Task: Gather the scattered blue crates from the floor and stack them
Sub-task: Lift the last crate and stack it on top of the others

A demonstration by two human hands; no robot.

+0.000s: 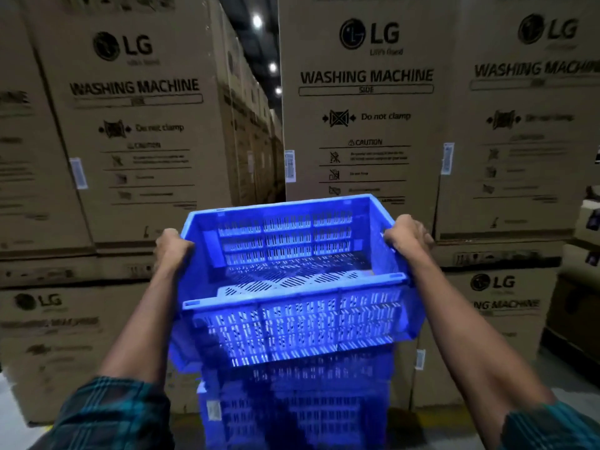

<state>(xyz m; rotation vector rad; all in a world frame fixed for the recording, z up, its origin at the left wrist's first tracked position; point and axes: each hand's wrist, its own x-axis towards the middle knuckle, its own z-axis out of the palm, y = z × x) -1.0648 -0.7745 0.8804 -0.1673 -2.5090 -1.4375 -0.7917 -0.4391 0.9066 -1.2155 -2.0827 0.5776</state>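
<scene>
Grip: both hands are clenched on one blue slotted crate (293,287), the left hand (172,246) wrapped over its left rim and the right hand (407,237) over its right rim, each about midway along its side. The crate hangs between the two grips, open side up, tilted with the far wall higher than the near wall. It holds nothing visible inside.

Directly beneath the grips stands a stack of blue crates (292,407), their slotted walls showing below the held crate's base. Whether the held base already touches the topmost crate cannot be told; blur and shadow hide the join.

Beyond the grips rise the LG washing machine cartons (363,102), close behind the stack.

Step in hand, by judgement: placing a gathered crate onto the stack.

The next move calls for levelling the crate, squaring its corners over the rim below, and lowering it evenly from both sides until seated, before either hand lets go. A tilted release risks a skewed, unstable top tier.
</scene>
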